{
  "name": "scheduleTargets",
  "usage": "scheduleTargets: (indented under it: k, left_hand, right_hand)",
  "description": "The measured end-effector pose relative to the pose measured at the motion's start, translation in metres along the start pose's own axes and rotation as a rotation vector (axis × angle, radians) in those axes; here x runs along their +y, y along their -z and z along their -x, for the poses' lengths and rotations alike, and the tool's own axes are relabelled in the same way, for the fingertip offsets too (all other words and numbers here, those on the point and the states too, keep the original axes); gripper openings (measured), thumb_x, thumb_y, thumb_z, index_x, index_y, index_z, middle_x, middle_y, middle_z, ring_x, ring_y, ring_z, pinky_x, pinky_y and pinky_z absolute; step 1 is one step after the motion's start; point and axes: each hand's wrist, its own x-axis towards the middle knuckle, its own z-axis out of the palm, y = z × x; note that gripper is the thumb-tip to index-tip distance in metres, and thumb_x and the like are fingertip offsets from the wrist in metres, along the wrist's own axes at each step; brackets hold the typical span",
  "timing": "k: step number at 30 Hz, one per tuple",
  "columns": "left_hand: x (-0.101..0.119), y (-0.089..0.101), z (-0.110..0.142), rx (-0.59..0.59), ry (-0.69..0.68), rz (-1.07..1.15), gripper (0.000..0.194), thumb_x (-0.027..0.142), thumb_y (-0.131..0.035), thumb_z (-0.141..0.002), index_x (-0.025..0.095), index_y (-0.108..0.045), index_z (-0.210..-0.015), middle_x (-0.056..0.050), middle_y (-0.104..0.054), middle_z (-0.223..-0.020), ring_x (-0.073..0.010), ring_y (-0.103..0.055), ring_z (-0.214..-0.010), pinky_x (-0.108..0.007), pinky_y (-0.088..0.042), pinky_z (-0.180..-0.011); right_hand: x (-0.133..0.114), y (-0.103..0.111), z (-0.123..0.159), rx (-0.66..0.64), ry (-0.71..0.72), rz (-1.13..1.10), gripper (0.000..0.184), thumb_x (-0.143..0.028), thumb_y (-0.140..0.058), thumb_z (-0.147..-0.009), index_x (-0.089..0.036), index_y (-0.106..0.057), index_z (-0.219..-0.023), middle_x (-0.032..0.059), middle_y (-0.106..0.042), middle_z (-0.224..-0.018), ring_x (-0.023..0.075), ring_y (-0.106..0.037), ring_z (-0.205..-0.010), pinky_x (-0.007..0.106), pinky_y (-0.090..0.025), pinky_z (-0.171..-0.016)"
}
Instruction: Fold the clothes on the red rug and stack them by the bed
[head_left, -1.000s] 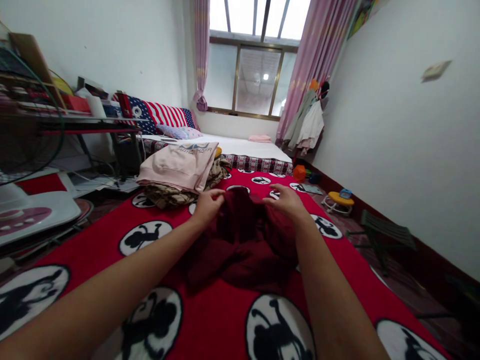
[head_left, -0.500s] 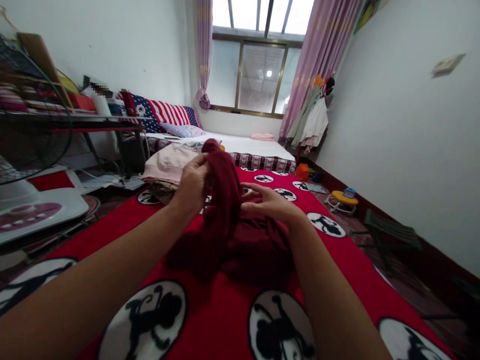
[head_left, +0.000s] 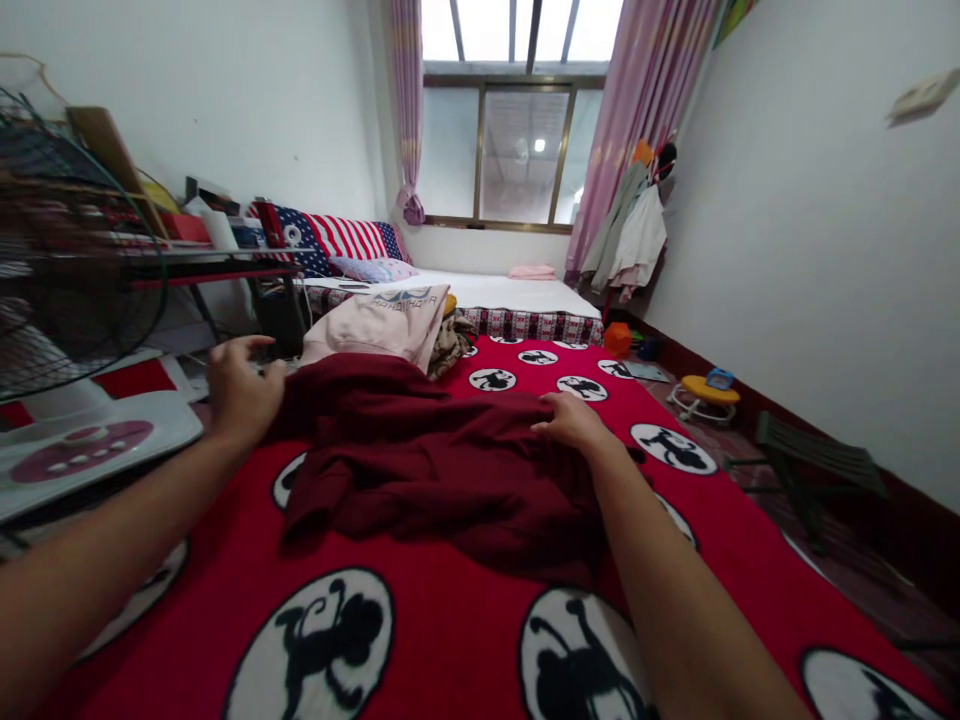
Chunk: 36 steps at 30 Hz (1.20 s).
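Note:
A maroon garment [head_left: 442,460] lies spread and wrinkled across the red blanket [head_left: 450,640], which is printed with black monkeys in white circles. At the garment's left end is my left hand [head_left: 244,390], its thumb and forefinger apart; the other fingers are partly hidden. My right hand [head_left: 577,420] pinches the cloth near the garment's upper right edge. Just beyond the garment sits a folded pale pink sweatshirt [head_left: 375,325] with lettering, partly covered by the maroon cloth. A camouflage-patterned cloth [head_left: 452,343] shows beside it.
To the left stand a fan [head_left: 67,270] and a cluttered desk [head_left: 217,256]. A bed with a white sheet [head_left: 480,292] is under the window. On the right are a yellow stool [head_left: 705,390], a dark folding stool [head_left: 817,455] and clothes on a rack [head_left: 637,240].
The maroon garment has gone from a raised bunch to lying spread on the blanket. My left hand has moved left and away from the cloth it held; my right hand has moved slightly right.

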Motion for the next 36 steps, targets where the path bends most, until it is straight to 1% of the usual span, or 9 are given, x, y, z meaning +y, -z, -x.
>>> scheduleTargets:
  k: [1, 6, 13, 17, 21, 23, 26, 30, 36]
  left_hand:
    - [0.013, -0.004, 0.013, 0.008, -0.05, -0.086, 0.038, 0.046, -0.055, -0.078, 0.021, -0.065, -0.105, -0.002, -0.066, -0.115, -0.0298, -0.05, -0.125, -0.041, -0.037, -0.108]
    - [0.07, -0.032, 0.089, -1.041, -0.375, 0.006, 0.062, 0.048, -0.072, -0.072, 0.028, -0.06, -0.129, -0.005, -0.061, -0.128, -0.0259, -0.058, -0.114, -0.034, -0.045, -0.097]
    - [0.111, -0.046, 0.124, -1.22, -0.412, -0.025, 0.017, 0.018, -0.054, -0.085, 0.019, -0.069, -0.091, -0.004, -0.068, -0.085, -0.0178, -0.062, -0.079, -0.024, -0.044, -0.071]
    - [0.161, -0.02, 0.126, -1.581, -0.351, 0.249, 0.016, 0.033, -0.068, -0.079, 0.018, -0.065, -0.074, 0.003, -0.058, -0.062, -0.0107, -0.048, -0.055, -0.02, -0.034, -0.05]
    - [0.187, -0.022, 0.127, -2.035, -0.269, 0.44, 0.027, 0.043, -0.07, -0.079, 0.018, -0.064, -0.069, 0.003, -0.06, -0.06, -0.011, -0.053, -0.054, -0.019, -0.038, -0.051]
    - [0.182, -0.042, 0.118, -1.944, -0.192, 0.447, 0.026, 0.042, -0.063, -0.084, 0.017, -0.069, -0.078, 0.001, -0.067, -0.069, -0.0139, -0.061, -0.064, -0.02, -0.044, -0.058]
    - [0.152, -0.085, 0.091, -1.339, -0.209, 0.32, 0.024, 0.034, -0.055, -0.088, 0.016, -0.071, -0.089, -0.004, -0.072, -0.085, -0.0177, -0.065, -0.079, -0.024, -0.049, -0.072]
    - [0.089, -0.132, 0.061, -0.825, -0.279, -0.041, 0.052, 0.027, -0.072, -0.073, 0.017, -0.063, -0.122, -0.014, -0.061, -0.129, -0.0299, -0.053, -0.123, -0.038, -0.04, -0.106]
    - [0.039, -0.143, 0.068, -0.838, -0.247, -0.346, 0.063, 0.049, -0.072, -0.073, 0.023, -0.059, -0.129, -0.012, -0.059, -0.134, -0.0316, -0.055, -0.123, -0.039, -0.045, -0.098]
  right_hand:
    - [0.0, -0.002, 0.0, -0.009, 0.009, -0.004, 0.059, -0.036, -0.075, -0.075, -0.014, -0.061, -0.128, 0.0168, -0.061, -0.13, 0.0305, -0.056, -0.121, 0.036, -0.044, -0.098]
    - [0.009, -0.006, -0.003, 0.038, 0.021, -0.043, 0.056, -0.034, -0.076, -0.073, -0.017, -0.064, -0.125, 0.0145, -0.065, -0.125, 0.0286, -0.059, -0.116, 0.034, -0.045, -0.096]
    - [0.016, 0.015, -0.004, 0.22, -0.01, -0.12, 0.052, -0.033, -0.073, -0.075, -0.011, -0.067, -0.121, 0.018, -0.065, -0.123, 0.0307, -0.061, -0.114, 0.04, -0.046, -0.099]
    - [0.002, 0.038, 0.001, 0.45, 0.027, -0.352, 0.041, -0.031, -0.067, -0.08, -0.014, -0.068, -0.117, 0.0138, -0.07, -0.114, 0.0263, -0.066, -0.102, 0.04, -0.051, -0.093]
    - [-0.013, 0.037, 0.01, 0.232, 0.156, -0.499, 0.048, -0.034, -0.069, -0.079, -0.015, -0.064, -0.123, 0.0131, -0.069, -0.117, 0.0241, -0.067, -0.101, 0.036, -0.052, -0.09]
    - [-0.013, 0.026, 0.012, 0.061, 0.176, -0.405, 0.066, -0.039, -0.077, -0.072, -0.017, -0.059, -0.131, 0.0141, -0.063, -0.129, 0.0272, -0.061, -0.115, 0.037, -0.048, -0.098]
    - [-0.004, 0.008, 0.011, -0.098, 0.093, -0.214, 0.086, -0.036, -0.086, -0.06, -0.021, -0.052, -0.138, 0.013, -0.056, -0.138, 0.0293, -0.054, -0.124, 0.036, -0.044, -0.101]
    - [0.017, 0.01, 0.008, -0.182, -0.148, -0.031, 0.048, -0.021, -0.077, -0.064, -0.023, -0.07, -0.111, 0.0094, -0.069, -0.113, 0.0292, -0.064, -0.106, 0.034, -0.049, -0.086]
    - [0.043, 0.049, 0.019, 0.632, -0.54, 0.099, 0.033, -0.016, -0.056, -0.077, -0.023, -0.07, -0.106, 0.015, -0.061, -0.117, 0.0353, -0.055, -0.113, 0.046, -0.045, -0.089]
